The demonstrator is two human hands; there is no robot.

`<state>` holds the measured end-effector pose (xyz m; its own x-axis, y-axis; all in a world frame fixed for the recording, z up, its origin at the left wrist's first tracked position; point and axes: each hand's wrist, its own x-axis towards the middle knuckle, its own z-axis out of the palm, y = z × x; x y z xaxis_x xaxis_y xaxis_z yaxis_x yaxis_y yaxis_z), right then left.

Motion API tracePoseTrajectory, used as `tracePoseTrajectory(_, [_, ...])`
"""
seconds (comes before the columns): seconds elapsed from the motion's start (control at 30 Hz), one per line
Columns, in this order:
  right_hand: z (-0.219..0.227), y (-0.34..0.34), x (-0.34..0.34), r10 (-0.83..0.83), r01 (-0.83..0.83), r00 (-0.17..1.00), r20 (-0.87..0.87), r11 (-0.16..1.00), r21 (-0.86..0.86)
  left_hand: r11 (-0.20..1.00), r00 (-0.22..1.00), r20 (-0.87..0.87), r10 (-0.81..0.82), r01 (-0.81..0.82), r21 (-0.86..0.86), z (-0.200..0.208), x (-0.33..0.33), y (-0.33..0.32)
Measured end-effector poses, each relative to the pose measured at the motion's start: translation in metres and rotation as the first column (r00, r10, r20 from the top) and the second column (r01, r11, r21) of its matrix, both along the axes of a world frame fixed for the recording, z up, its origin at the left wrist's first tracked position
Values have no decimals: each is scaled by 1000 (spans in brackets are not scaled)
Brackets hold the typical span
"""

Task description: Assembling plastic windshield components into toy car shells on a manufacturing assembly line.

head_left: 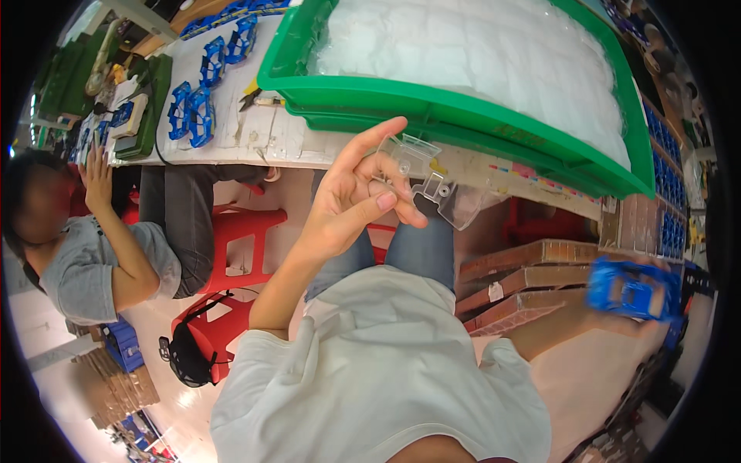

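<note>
Over my lap, in front of the table edge, my left hand (pixel 351 193) pinches a clear plastic part (pixel 432 181) with thin moulded frames and a small screw hole. Its index finger points up and away, and the part sticks out to the right of the fingers. Far out to the right, my right hand (pixel 617 322) holds a blue toy car body (pixel 629 290). That hand is smeared by motion and partly hidden by the car body, which is held above stacked brown trays.
A green bin (pixel 463 112) full of white wrapped packs stands on the table. Several blue car frames (pixel 202 116) and yellow-handled pliers (pixel 251 94) lie left of it. A co-worker (pixel 116 255) sits at the left, near a red stool (pixel 243 239). Brown trays (pixel 540 276) are stacked at right.
</note>
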<state>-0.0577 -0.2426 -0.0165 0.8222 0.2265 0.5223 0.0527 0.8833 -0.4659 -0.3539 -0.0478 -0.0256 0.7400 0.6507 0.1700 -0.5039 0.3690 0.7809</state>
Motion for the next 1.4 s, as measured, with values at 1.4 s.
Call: tracePoseTrajectory(1.4, [-101, 81, -191, 575, -551, 748, -332, 258, -794, 844, 723, 457, 518, -345, -411, -106, -107, 23])
